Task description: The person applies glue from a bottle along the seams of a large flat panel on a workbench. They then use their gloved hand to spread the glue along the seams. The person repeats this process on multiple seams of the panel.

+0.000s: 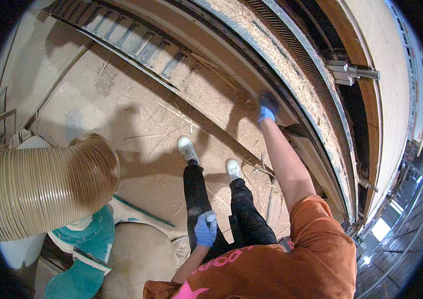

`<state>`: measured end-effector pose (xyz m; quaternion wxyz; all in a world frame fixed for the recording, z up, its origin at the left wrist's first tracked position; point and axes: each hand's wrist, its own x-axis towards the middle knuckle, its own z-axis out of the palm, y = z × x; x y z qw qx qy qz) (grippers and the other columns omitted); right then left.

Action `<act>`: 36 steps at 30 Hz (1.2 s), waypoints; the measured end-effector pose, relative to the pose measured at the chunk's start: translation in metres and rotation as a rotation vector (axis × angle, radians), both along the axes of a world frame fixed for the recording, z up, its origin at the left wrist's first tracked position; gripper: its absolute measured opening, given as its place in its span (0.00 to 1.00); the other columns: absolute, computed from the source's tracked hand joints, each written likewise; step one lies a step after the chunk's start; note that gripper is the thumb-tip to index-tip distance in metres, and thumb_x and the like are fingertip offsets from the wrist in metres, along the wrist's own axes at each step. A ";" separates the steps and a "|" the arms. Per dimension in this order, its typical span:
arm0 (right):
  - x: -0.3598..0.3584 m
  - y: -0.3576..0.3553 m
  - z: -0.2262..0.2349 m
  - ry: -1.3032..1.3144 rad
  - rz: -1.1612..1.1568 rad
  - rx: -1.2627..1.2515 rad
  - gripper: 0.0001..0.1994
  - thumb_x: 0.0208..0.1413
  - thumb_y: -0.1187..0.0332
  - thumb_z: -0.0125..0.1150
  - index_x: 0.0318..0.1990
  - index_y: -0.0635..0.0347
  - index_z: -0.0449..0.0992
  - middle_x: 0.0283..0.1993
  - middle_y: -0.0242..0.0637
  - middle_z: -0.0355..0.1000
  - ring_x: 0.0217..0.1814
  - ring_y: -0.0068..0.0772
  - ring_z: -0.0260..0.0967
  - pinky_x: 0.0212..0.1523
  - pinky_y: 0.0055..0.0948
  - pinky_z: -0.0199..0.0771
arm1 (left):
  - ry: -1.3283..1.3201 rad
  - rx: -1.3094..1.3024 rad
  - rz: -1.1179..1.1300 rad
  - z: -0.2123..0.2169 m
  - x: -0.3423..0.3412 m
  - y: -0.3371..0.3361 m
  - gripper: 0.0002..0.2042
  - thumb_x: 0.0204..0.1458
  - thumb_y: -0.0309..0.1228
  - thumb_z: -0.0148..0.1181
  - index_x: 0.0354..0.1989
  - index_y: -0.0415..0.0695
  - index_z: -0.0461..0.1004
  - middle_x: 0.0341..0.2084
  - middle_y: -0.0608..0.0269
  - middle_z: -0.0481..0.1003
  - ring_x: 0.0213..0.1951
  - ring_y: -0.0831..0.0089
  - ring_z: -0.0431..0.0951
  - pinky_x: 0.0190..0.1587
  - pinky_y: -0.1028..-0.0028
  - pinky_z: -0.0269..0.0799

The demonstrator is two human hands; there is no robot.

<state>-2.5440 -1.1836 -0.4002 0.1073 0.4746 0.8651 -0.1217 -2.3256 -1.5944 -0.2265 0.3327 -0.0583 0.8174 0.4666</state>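
My left hand [205, 230], in a blue glove, is closed in front of my dark trousers. A small pale rounded tip [211, 217] shows at its fingers; whether it is a held thing or part of the glove I cannot make out. My right arm stretches forward to the lower side of a large wood-dusted machine [291, 67]. The blue-gloved right hand [267, 107] is against or close to a brown panel [231, 55] there. Its fingers are lost in a dark patch, so their grip is hidden.
A thick ribbed hose [47, 184] and a teal metal housing [89, 234] stand at the left. A slotted metal strip [126, 37] runs along the machine's base. Sawdust and thin wood slivers lie on the floor [146, 109]. A metal fitting [353, 73] juts out at the upper right.
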 end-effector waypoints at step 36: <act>-0.112 -0.108 -0.013 -0.223 0.071 -0.386 0.33 0.48 0.43 0.58 0.58 0.53 0.68 0.53 0.51 0.70 0.52 0.49 0.70 0.53 0.40 0.69 | -0.062 0.001 -0.007 -0.013 -0.011 -0.023 0.14 0.55 0.38 0.55 0.45 0.43 0.70 0.38 0.56 0.77 0.39 0.61 0.78 0.43 0.66 0.72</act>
